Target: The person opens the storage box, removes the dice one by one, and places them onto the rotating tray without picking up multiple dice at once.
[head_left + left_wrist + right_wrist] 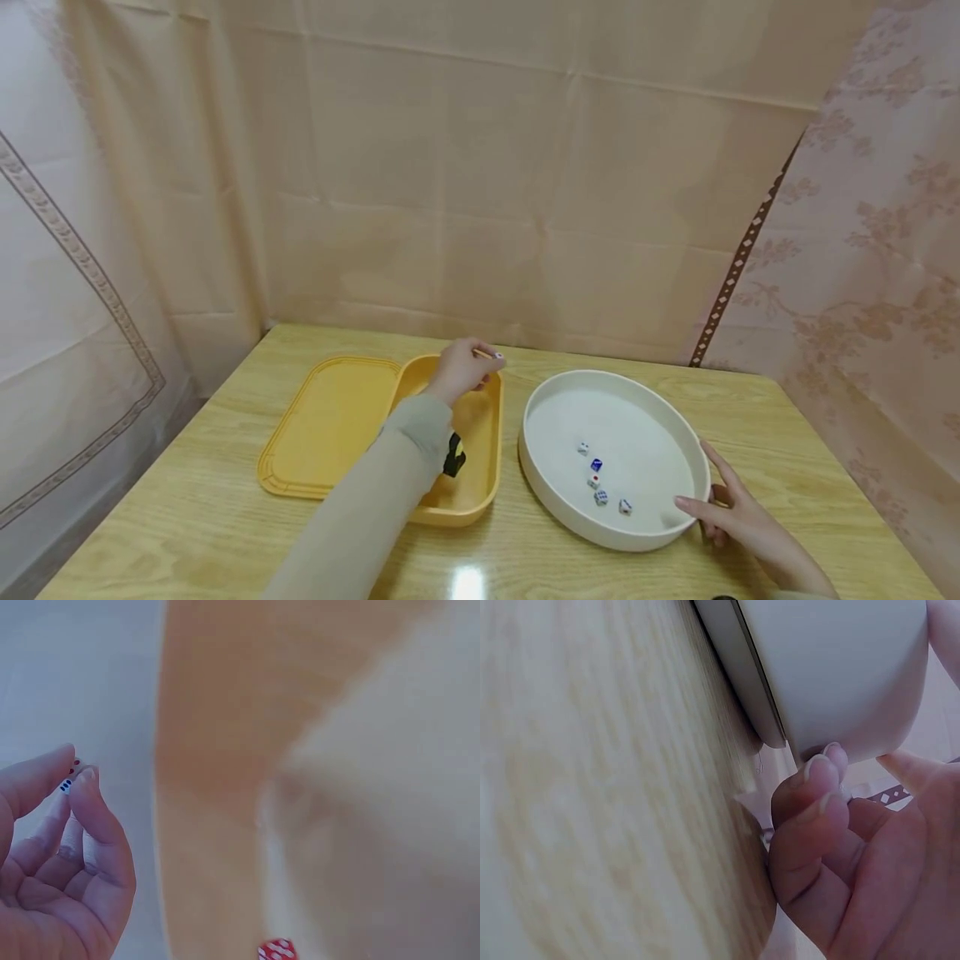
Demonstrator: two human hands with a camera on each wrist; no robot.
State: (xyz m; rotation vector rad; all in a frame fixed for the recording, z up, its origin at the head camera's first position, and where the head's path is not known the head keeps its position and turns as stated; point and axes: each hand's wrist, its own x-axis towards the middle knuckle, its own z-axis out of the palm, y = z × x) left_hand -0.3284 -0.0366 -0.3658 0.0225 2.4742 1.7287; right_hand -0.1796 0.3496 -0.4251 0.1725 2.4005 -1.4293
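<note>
My left hand [459,372] is above the far part of a yellow box [477,492]. Between its thumb and index finger it pinches a small white die [71,778] with red and blue dots. My right hand [742,512] holds the right side of a round white tray [577,521], thumb over the rim and other fingers outside, as the right wrist view shows too. Several dice lie in the tray, among them a blue die [596,465] and a white die [626,507]. A red die [277,949] shows at the bottom of the left wrist view.
A flat yellow lid [337,417] lies left of the box on the wooden table [187,467]. Inside the box is a black and yellow item [453,456], partly hidden by the left sleeve. A beige curtain [487,192] hangs behind the table.
</note>
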